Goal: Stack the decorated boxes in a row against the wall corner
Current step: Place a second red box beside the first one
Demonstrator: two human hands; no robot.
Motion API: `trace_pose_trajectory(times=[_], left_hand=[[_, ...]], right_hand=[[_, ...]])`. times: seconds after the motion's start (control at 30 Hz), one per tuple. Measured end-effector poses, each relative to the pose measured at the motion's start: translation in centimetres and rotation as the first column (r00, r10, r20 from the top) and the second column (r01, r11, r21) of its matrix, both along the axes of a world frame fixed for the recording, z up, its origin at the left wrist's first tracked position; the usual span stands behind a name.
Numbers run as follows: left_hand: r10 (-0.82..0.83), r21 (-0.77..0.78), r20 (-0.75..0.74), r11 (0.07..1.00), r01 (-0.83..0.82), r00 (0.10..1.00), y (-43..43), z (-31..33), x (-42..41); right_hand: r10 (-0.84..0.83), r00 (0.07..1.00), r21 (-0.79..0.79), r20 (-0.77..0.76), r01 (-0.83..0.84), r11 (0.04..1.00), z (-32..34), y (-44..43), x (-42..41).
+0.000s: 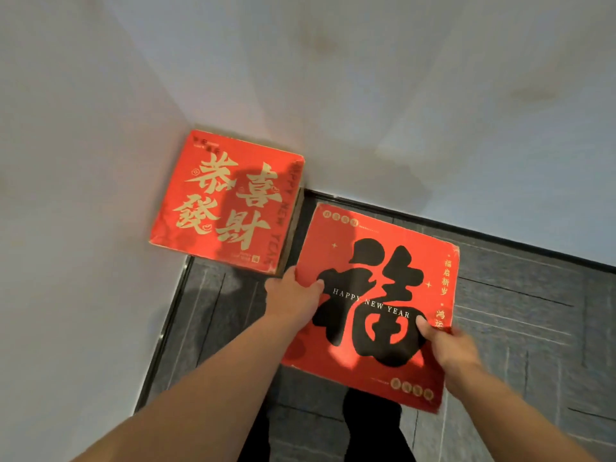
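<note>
A red box with gold characters (226, 201) stands in the wall corner, its top facing me. Right beside it is a second red box with a big black character and "HAPPY NEW YEAR" (373, 271). My left hand (293, 291) grips this second box at its left edge, thumb on top. At the box's near right edge, my right hand (443, 345) holds on with the thumb on the lid. The second box's far edge lies close to the wall; whether it rests on the floor or is held up I cannot tell.
Two pale walls (366, 95) meet at the corner behind the gold-lettered box. A dark baseboard (500, 240) runs along the right wall. The floor is dark grey tile (533, 328). My dark-trousered legs (370, 428) show below the held box.
</note>
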State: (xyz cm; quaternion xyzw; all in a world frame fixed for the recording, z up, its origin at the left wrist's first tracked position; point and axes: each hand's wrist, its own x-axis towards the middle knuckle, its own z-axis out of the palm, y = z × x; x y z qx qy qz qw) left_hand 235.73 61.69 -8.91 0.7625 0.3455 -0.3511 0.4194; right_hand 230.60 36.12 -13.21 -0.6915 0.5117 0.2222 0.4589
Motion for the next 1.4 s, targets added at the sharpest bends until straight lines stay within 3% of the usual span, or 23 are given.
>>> trace_pose_trajectory(times=[0.2,0.43,0.53,0.63,0.7,0.77,0.83,0.87,0.93,1.0,1.13,1.27,1.4], left_hand=[[-0.052,0.082,0.039,0.995,0.049,0.998,-1.2,-8.3,6.2],[-0.094,0.19,0.188,0.98,0.057,0.978,-2.2,-12.9,9.4],[0.023,0.177,0.348,0.98,-0.09,0.937,-1.4,-12.4,9.4],[0.329,0.163,0.493,0.874,-0.457,0.805,-0.5,-11.6,6.9],[0.645,0.129,0.415,0.657,-0.743,0.642,0.3,-12.2,4.5],[0.903,0.057,0.119,0.409,-0.911,0.413,1.8,-13.6,2.4],[0.95,-0.151,-0.227,0.182,-0.972,0.213,3.8,-15.2,1.5],[0.929,-0.28,-0.336,0.056,-0.958,0.153,4.6,-16.0,1.5],[0.873,-0.549,-0.446,-0.094,-0.831,0.196,5.7,-16.9,2.4],[0.852,-0.619,-0.468,-0.129,-0.774,0.232,6.0,-16.8,4.1],[0.893,-0.538,-0.423,-0.108,-0.836,0.157,5.6,-17.2,4.1],[0.89,-0.539,-0.419,-0.082,-0.838,0.182,4.5,-17.0,2.9],[0.851,-0.514,-0.491,-0.112,-0.851,0.184,3.2,-16.6,4.2]], right_hand=[[0.029,0.988,-0.013,0.149,-0.027,1.0,-8.6,-0.1,6.4],[-0.006,0.95,0.166,0.311,-0.048,0.985,-14.2,-1.5,11.7],[0.034,0.935,0.33,0.354,-0.159,0.931,-14.2,-1.3,11.9],[0.025,0.915,0.41,0.404,-0.206,0.889,-13.4,-0.4,11.9],[0.001,0.906,0.423,0.423,-0.198,0.884,-13.1,0.0,12.4],[-0.017,0.899,0.446,0.438,-0.201,0.872,-12.7,0.4,12.7],[-0.021,0.905,0.449,0.426,-0.191,0.873,-12.5,0.6,12.9],[-0.016,0.909,0.45,0.416,-0.191,0.873,-12.5,0.6,12.9],[0.004,0.914,0.443,0.406,-0.201,0.873,-12.7,0.7,13.1],[0.015,0.914,0.439,0.405,-0.209,0.874,-12.8,0.7,13.2],[0.004,0.917,0.417,0.398,-0.185,0.89,-12.9,0.7,13.0],[-0.037,0.939,0.397,0.342,-0.108,0.911,-12.8,1.1,13.1],[-0.012,0.952,0.369,0.305,-0.106,0.923,-12.1,1.1,14.0]])
